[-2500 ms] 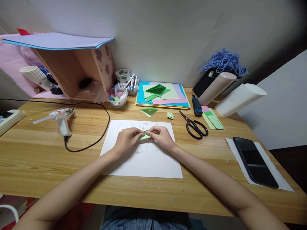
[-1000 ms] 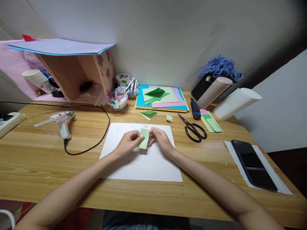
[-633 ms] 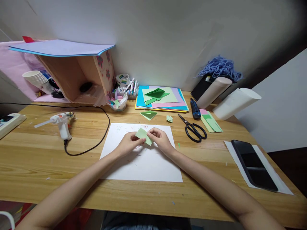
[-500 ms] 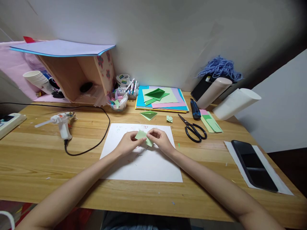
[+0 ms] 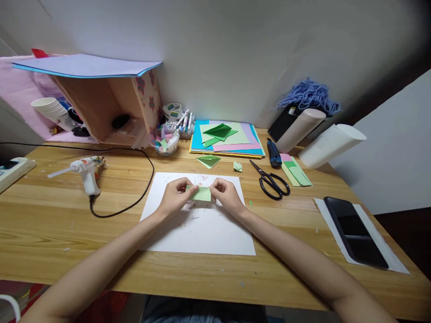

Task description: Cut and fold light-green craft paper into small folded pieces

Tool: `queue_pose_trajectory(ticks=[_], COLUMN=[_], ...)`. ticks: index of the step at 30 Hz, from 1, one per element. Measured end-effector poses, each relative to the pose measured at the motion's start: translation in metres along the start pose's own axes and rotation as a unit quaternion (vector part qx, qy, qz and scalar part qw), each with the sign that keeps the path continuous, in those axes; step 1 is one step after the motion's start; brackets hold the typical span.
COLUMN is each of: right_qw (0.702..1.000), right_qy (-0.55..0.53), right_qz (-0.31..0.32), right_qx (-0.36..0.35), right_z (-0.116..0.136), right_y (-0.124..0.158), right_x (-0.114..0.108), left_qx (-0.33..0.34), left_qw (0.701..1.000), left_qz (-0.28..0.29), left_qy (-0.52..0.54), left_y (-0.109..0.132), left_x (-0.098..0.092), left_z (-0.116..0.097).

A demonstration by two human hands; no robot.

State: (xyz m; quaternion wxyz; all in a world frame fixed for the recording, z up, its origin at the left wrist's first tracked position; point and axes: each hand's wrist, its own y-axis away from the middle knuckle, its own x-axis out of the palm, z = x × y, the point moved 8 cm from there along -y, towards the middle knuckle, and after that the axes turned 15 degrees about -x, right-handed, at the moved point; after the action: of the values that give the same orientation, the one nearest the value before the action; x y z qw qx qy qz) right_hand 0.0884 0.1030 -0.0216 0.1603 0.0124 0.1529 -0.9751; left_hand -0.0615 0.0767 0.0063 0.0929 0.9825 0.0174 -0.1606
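Between both hands, over a marked white sheet [image 5: 202, 233], is a small piece of light green paper [image 5: 202, 194], its long edges running left to right. My left hand [image 5: 175, 195] pinches its left end, thumb on top. At the right end, the thumb and fingers of my right hand [image 5: 227, 195] are closed on its corner. Just beyond the sheet lie a folded green paper piece [image 5: 208, 161] and a smaller folded green piece [image 5: 237, 167]. Black-handled scissors [image 5: 274, 184] rest to the right of these.
A glue gun [image 5: 88, 177] with its black cord sits at the left. Behind are a box [image 5: 144, 101], a bowl of paper scraps [image 5: 164, 143] and a stack of coloured paper [image 5: 235, 146]. A utility knife [image 5: 274, 153] and a phone [image 5: 357, 233] are on the right.
The light green paper has turned from a slanted position to lie level between the hands. My left hand's thumb has shifted to its upper left, and my right hand has moved slightly right.
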Motion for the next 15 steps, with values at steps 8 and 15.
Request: queue_pose_trajectory(ticks=[8, 15], right_qw=[0.996, 0.991], right_qy=[-0.074, -0.073], right_qz=[0.032, 0.101], right_qx=[0.03, 0.055], right_z=[-0.003, -0.002], right_y=[-0.004, -0.001], right_x=[0.001, 0.013], left_qx=[-0.034, -0.012], left_qw=[0.996, 0.999], left_qz=[-0.001, 0.011], left_qy=[0.08, 0.038], left_y=[-0.008, -0.005], left_x=[-0.009, 0.0], left_z=[0.01, 0.009])
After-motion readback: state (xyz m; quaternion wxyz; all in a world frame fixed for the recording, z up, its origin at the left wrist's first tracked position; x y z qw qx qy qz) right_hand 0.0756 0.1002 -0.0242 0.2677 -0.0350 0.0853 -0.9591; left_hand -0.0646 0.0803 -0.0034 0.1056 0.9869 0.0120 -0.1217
